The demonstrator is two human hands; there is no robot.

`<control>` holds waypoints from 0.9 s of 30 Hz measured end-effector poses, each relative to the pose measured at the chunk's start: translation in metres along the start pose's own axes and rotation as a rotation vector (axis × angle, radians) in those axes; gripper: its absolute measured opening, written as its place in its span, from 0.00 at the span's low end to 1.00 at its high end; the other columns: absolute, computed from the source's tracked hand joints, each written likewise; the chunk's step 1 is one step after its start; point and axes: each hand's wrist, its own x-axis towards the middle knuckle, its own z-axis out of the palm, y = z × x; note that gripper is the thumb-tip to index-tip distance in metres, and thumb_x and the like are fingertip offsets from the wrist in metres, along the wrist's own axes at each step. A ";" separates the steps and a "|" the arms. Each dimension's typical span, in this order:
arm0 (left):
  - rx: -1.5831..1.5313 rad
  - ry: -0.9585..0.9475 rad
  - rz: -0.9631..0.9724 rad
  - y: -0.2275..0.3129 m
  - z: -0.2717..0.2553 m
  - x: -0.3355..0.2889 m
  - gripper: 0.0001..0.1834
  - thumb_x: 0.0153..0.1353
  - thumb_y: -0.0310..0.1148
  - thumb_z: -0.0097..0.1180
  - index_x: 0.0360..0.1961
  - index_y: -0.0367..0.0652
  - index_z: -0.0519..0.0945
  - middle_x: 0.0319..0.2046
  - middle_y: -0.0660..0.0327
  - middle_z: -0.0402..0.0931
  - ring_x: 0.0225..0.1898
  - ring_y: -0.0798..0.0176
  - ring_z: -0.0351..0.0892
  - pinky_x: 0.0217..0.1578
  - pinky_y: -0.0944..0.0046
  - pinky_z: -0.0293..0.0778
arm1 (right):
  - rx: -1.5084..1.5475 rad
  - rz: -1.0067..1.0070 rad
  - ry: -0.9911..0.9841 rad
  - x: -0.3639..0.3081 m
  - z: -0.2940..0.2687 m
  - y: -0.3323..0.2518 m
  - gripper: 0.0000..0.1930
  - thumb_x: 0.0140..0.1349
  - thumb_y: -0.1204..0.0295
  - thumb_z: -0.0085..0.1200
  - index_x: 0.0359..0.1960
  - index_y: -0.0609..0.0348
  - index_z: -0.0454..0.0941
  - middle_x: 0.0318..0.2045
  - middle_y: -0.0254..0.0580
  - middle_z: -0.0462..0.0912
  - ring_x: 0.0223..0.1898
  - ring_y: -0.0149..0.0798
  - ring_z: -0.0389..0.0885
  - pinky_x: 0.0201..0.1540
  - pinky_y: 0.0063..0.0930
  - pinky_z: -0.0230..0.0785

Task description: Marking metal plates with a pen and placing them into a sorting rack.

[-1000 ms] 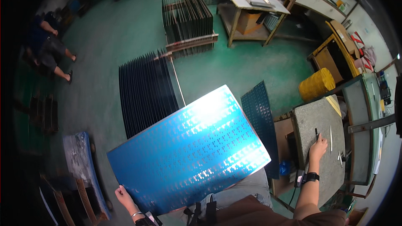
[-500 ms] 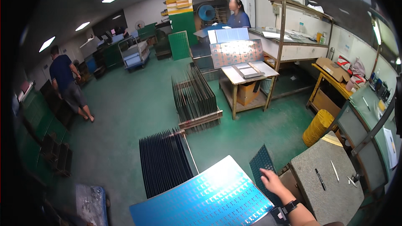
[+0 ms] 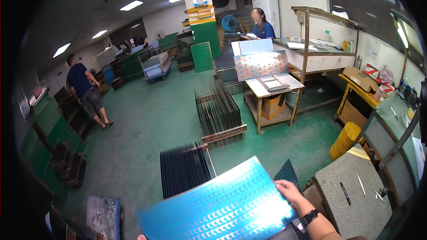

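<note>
A large blue circuit board panel (image 3: pixel 213 206) with rows of shiny metallic marks is held tilted in front of me. Light glares off its surface. My right hand (image 3: pixel 290 193), with a dark band on its wrist, grips the panel's right edge, thumb over the front face. Of my left hand (image 3: pixel 141 237) only a fingertip shows, at the panel's lower left corner. A dark green perforated panel (image 3: pixel 289 172) stands behind my right hand. Beyond the blue panel's upper edge, a rack (image 3: pixel 184 169) holds several dark panels upright in a row.
A second rack (image 3: pixel 219 109) of upright panels stands further off. At right are a grey stone-like tabletop (image 3: pixel 351 191) with pens and a yellow bin (image 3: pixel 346 140). A small table (image 3: pixel 284 88) bears a frame and a copper-patterned panel. One person sits beyond; another walks at left.
My right hand has gone from reaching beside the dark green panel to gripping the blue panel's right edge. The blue panel tilts differently, and a left fingertip now shows. The whole view has shifted.
</note>
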 end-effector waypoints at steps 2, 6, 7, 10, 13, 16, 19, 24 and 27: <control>-0.046 -0.127 0.198 0.035 0.004 -0.012 0.19 0.63 0.37 0.48 0.51 0.36 0.71 0.46 0.59 0.70 0.48 0.65 0.65 0.52 0.65 0.61 | 0.141 -0.141 -0.008 0.000 -0.003 -0.034 0.11 0.61 0.71 0.52 0.43 0.61 0.74 0.35 0.34 0.79 0.35 0.25 0.75 0.38 0.20 0.68; -0.221 -0.161 0.536 0.075 0.012 -0.015 0.16 0.64 0.39 0.48 0.47 0.39 0.72 0.44 0.61 0.71 0.46 0.66 0.66 0.50 0.65 0.63 | 0.313 -0.423 0.094 -0.006 -0.007 -0.101 0.04 0.61 0.74 0.52 0.36 0.55 0.74 0.30 0.25 0.74 0.30 0.20 0.68 0.34 0.15 0.62; -0.221 -0.164 0.541 0.070 0.009 0.045 0.16 0.64 0.39 0.48 0.47 0.39 0.72 0.44 0.61 0.71 0.46 0.66 0.66 0.50 0.65 0.63 | 0.481 -0.498 0.036 0.000 -0.016 -0.101 0.04 0.60 0.76 0.52 0.35 0.55 0.72 0.32 0.27 0.74 0.33 0.22 0.68 0.36 0.16 0.62; -0.720 -1.329 0.347 -0.021 -0.127 0.263 0.20 0.66 0.37 0.42 0.56 0.38 0.64 0.54 0.52 0.66 0.51 0.53 0.70 0.54 0.56 0.66 | 0.730 -0.777 -0.271 -0.004 -0.013 -0.119 0.05 0.65 0.70 0.43 0.39 0.55 0.69 0.50 0.42 0.70 0.51 0.34 0.69 0.55 0.29 0.62; -0.719 -1.289 0.375 -0.034 -0.083 0.261 0.21 0.66 0.37 0.42 0.56 0.38 0.64 0.54 0.52 0.66 0.51 0.53 0.69 0.54 0.56 0.66 | 0.839 -0.693 -0.244 -0.026 0.009 -0.134 0.11 0.66 0.66 0.40 0.46 0.57 0.68 0.56 0.43 0.65 0.57 0.37 0.65 0.62 0.32 0.55; -0.696 -1.212 0.460 -0.032 -0.056 0.235 0.21 0.66 0.38 0.41 0.56 0.39 0.64 0.54 0.51 0.66 0.51 0.53 0.69 0.53 0.55 0.66 | 0.859 -0.528 -0.244 -0.037 0.007 -0.138 0.14 0.66 0.66 0.40 0.48 0.59 0.67 0.57 0.43 0.65 0.57 0.38 0.64 0.62 0.31 0.55; -0.653 -1.111 0.523 -0.016 -0.027 0.181 0.21 0.66 0.40 0.40 0.56 0.39 0.64 0.54 0.51 0.66 0.51 0.53 0.69 0.53 0.55 0.67 | 0.880 -0.325 -0.241 -0.043 0.008 -0.138 0.16 0.66 0.66 0.40 0.51 0.61 0.66 0.57 0.43 0.65 0.58 0.38 0.63 0.62 0.31 0.55; -0.513 -0.879 0.564 0.006 -0.006 0.064 0.22 0.67 0.41 0.39 0.57 0.39 0.64 0.55 0.50 0.66 0.52 0.54 0.68 0.52 0.55 0.67 | 0.644 0.171 -0.223 -0.055 0.007 -0.126 0.19 0.65 0.66 0.40 0.53 0.65 0.67 0.44 0.42 0.76 0.43 0.33 0.75 0.47 0.24 0.67; -0.438 -0.706 0.655 0.038 0.012 -0.015 0.23 0.67 0.42 0.38 0.57 0.39 0.64 0.55 0.50 0.66 0.52 0.54 0.68 0.52 0.55 0.67 | 0.628 0.117 -0.315 -0.045 0.023 -0.102 0.17 0.64 0.67 0.42 0.51 0.65 0.69 0.40 0.41 0.78 0.37 0.30 0.77 0.41 0.23 0.70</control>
